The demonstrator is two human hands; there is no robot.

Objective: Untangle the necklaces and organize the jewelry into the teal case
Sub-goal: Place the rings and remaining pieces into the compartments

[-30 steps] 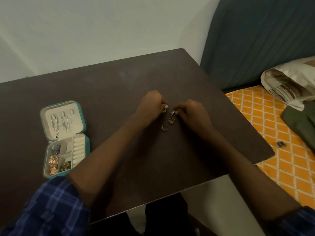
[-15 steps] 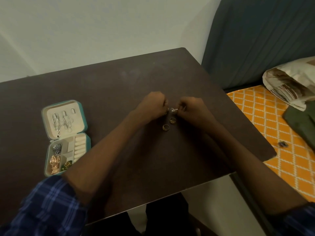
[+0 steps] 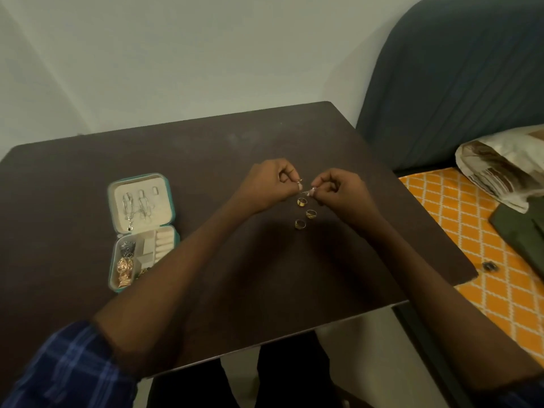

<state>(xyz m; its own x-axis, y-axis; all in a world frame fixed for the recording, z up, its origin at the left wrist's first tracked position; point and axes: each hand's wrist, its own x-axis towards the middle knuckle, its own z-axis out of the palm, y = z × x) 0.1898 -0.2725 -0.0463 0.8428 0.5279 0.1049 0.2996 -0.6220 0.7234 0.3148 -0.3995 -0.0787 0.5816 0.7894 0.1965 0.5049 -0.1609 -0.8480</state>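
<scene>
My left hand (image 3: 269,184) and my right hand (image 3: 338,191) are raised a little above the dark table (image 3: 206,154), fingertips close together. They pinch a small silver jewelry piece (image 3: 306,187) between them; what it is stays too small to tell. Three gold rings (image 3: 302,202) (image 3: 311,213) (image 3: 300,224) lie on the table just below the hands. The teal case (image 3: 173,213) lies open at the left. Silver necklaces (image 3: 137,206) hang in its cream lid. Its lower half holds a rose-gold piece (image 3: 124,267) and a dark piece (image 3: 127,248).
The table's right edge borders a bed with an orange patterned sheet (image 3: 482,245). On the bed lie a pillow (image 3: 500,166), a dark green cloth (image 3: 524,231) and a small dark object (image 3: 489,266). A white wall stands behind the table.
Both hands rose from the table with the small silver piece pinched between them. A third gold ring that they hid now shows below them. The head camera tilted slightly.
</scene>
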